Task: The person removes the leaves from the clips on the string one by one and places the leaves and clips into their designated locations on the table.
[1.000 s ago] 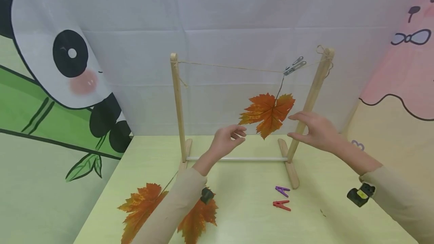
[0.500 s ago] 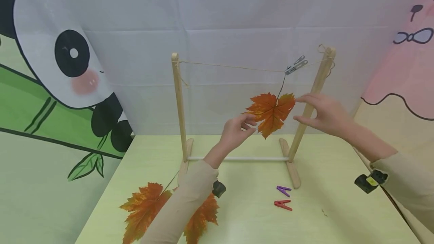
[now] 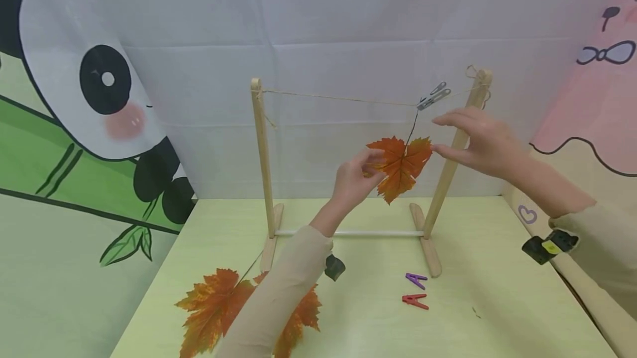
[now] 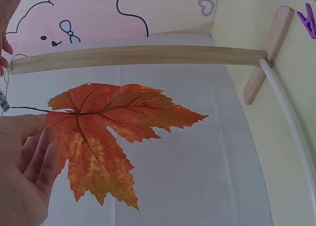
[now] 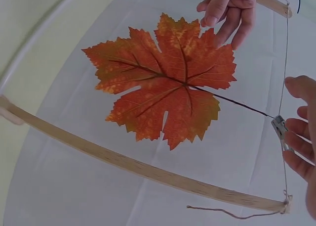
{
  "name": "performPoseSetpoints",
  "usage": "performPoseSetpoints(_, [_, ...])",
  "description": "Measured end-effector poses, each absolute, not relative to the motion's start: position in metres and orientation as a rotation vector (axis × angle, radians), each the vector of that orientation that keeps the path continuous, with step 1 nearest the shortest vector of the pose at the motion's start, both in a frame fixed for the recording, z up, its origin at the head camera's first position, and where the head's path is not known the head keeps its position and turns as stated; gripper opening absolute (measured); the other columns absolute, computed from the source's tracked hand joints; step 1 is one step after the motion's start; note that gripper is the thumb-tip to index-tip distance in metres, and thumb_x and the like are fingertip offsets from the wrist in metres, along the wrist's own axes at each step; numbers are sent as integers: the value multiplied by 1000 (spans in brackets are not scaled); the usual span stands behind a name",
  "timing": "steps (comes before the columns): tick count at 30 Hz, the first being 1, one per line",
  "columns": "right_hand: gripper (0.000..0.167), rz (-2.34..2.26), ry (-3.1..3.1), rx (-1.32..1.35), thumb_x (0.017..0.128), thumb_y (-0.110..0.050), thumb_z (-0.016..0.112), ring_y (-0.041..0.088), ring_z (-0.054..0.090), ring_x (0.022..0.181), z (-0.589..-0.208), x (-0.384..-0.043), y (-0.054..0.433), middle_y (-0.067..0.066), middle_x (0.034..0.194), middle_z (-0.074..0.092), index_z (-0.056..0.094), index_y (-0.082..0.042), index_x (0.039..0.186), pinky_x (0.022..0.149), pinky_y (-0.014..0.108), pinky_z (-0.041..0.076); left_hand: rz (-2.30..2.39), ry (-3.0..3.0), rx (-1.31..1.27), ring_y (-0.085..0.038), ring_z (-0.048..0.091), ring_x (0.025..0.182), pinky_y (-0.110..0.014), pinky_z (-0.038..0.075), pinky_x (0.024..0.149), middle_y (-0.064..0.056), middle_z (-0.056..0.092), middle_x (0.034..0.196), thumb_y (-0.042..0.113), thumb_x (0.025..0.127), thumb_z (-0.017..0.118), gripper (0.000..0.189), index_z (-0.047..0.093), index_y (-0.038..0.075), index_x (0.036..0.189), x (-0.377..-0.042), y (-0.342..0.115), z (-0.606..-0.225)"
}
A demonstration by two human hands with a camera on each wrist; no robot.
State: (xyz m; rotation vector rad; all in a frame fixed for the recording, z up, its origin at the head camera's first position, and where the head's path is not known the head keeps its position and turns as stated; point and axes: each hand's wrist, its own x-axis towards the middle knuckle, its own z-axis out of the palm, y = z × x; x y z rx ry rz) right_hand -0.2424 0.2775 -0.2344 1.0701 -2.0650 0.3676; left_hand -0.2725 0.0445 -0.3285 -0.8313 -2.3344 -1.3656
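Observation:
An orange maple leaf [image 3: 400, 167] hangs by its dark stem from a grey clothespin [image 3: 434, 98] on the string [image 3: 343, 98]. At the leaf's left edge is my left hand [image 3: 354, 178], its fingers loosely bent and overlapping the leaf in the head view. My right hand [image 3: 480, 139] is just below and right of the clothespin, thumb and fingers spread apart with nothing between them. In the right wrist view its fingers [image 5: 298, 137] come close beside the clothespin [image 5: 279, 127]. The leaf [image 5: 168, 82] shows whole there, with the left hand [image 5: 232, 11] at its upper edge.
The string spans two wooden posts [image 3: 262, 159] joined low down by a white rod [image 3: 373, 233]. Purple [image 3: 416, 280] and red [image 3: 415, 301] clothespins lie on the table [image 3: 368, 325]. Two more maple leaves [image 3: 211, 308] lie front left, partly under the left sleeve [image 3: 278, 302].
My left hand has moved right and up to the hanging leaf's edge. My right hand has risen from beside the leaf toward the grey clothespin. Leaf and clothespin hang almost unchanged.

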Motion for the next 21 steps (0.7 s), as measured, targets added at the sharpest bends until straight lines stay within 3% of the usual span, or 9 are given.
performPoseSetpoints(3, [64,363,-2060,1059,86,-55,45,30,58,85,-229,-243,277,17,92,65,64,5,101,72,35,44,-1368,-2320,-840,-14,65,78,-15,49,68,-5,65,108,7,81,67,37,57,9,116,-273,49,-324])
performPoseSetpoints(6, [65,385,-2050,1055,85,-57,46,29,58,84,-225,-244,278,17,91,64,64,4,100,77,20,43,-1374,-2328,-838,-12,64,79,-15,48,68,-4,63,111,8,80,68,39,57,9,117,-272,54,-319])
performPoseSetpoints(10, [65,440,-2017,1068,83,-57,48,29,58,83,-221,-246,278,17,91,64,64,4,99,84,5,30,-1362,-2337,-831,-9,63,79,-14,47,70,-2,62,112,10,79,69,39,58,10,117,-274,62,-316])
performPoseSetpoints(17, [46,461,-2024,1087,81,-37,65,27,55,80,-212,-247,279,18,92,65,64,5,99,79,11,35,-1355,-2329,-798,-10,62,82,-13,46,70,0,63,111,16,77,72,43,58,11,118,-277,70,-312])
performPoseSetpoints(21, [45,473,-2029,1065,79,-35,67,26,55,80,-209,-248,278,18,91,65,64,5,99,78,12,35,-1351,-2327,-790,-10,62,83,-12,46,71,-1,63,110,16,78,71,44,57,11,119,-279,75,-308])
